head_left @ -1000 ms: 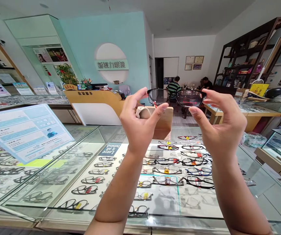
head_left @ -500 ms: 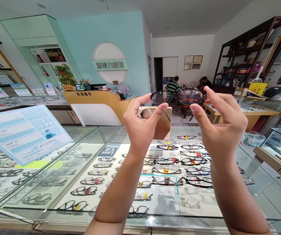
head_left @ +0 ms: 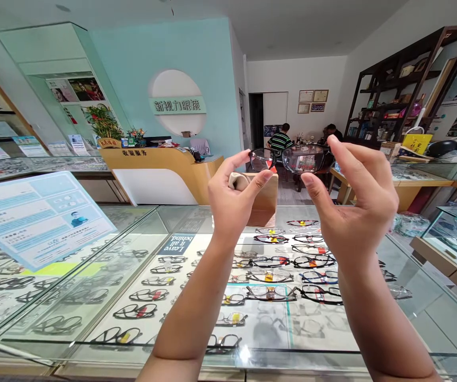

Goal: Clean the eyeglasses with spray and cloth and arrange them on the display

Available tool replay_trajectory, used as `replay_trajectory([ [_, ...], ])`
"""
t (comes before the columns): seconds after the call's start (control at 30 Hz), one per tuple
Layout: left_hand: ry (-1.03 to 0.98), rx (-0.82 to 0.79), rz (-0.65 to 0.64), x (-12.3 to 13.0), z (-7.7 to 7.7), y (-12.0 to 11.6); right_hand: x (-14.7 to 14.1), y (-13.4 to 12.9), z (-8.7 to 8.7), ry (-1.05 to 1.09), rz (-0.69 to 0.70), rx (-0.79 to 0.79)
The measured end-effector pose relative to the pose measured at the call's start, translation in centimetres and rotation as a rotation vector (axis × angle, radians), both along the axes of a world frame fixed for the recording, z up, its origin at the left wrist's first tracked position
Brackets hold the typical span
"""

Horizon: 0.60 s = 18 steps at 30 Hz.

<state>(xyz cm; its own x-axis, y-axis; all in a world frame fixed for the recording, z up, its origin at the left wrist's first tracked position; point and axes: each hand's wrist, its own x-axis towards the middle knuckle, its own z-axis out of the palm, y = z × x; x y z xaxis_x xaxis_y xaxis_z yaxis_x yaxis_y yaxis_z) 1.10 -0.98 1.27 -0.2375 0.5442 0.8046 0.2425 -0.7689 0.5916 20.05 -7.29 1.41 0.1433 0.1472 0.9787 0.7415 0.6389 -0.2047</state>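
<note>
One left hand [head_left: 230, 201] raised, fingers pinching glasses [head_left: 300, 161], right hand [head_left: 361, 199] raised just beside them, fingers parted wide.

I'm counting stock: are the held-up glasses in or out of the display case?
Out: the left hand holds the glasses above the display case, while other frames lie under its glass top.

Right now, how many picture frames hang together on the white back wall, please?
4, in two rows: upper left frame, upper right frame, lower left frame, lower right frame. None seems hidden.
</note>
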Motion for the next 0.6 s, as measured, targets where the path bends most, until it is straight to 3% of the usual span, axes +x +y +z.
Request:
replay_trajectory([
  [0.3, 0.042, 0.102, 0.098, 0.2, -0.1, 0.2, -0.4, 0.8, -0.2, 0.000, -0.003, -0.006],
  [0.6, 0.037, 0.302, 0.374, 0.7, -0.6, -0.2, 0.4, 2.6, -0.7, 0.003, 0.104, -0.112],
])
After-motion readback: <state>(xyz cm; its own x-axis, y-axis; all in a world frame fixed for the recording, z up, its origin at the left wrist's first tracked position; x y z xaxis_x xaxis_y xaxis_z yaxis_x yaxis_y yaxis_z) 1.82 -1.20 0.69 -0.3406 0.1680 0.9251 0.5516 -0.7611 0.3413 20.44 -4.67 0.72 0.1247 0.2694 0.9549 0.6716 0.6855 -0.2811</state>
